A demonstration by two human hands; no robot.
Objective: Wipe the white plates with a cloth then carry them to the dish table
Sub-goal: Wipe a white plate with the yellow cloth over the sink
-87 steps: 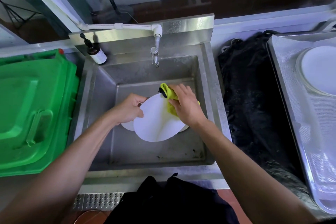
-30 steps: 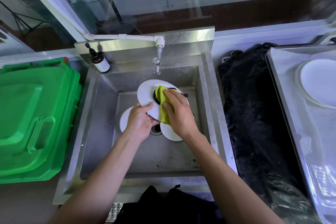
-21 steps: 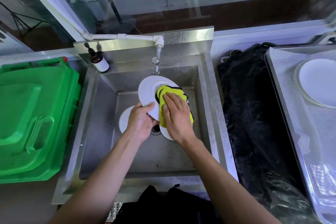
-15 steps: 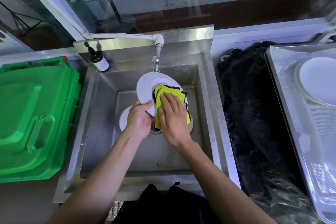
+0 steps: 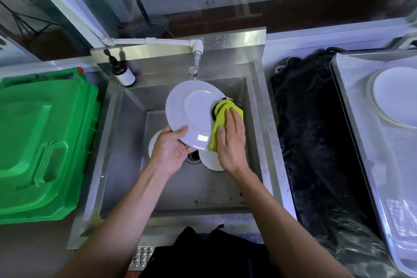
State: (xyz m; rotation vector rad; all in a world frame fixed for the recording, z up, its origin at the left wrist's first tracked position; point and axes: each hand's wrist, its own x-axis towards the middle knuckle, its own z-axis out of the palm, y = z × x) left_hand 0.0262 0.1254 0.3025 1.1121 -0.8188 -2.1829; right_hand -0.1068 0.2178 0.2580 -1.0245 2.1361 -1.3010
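Three white plates are at the sink (image 5: 259,133) as I read the head view: one plate (image 5: 194,115) raised over the basin, and two more plates (image 5: 211,159) lying on the sink floor beneath it, mostly covered by my hands. My left hand (image 5: 170,150) grips the raised plate at its near rim, thumb on the face, fingers curled under. My right hand (image 5: 231,140) presses the yellow cloth (image 5: 222,111) flat against the plate's right edge, fingers straight and together on the fabric. I judge this to be the wiping step, with the carry not yet begun. The next move calls for sweeping the cloth round the rest of the face and rim while the left hand keeps the plate steady; it may be wet, so a slip is the risk. A finished plate (image 5: 397,95) sits on the tabletop (image 5: 361,142) at far right. The soap bottle (image 5: 123,73) behind the sink carries a white label, too small to read.
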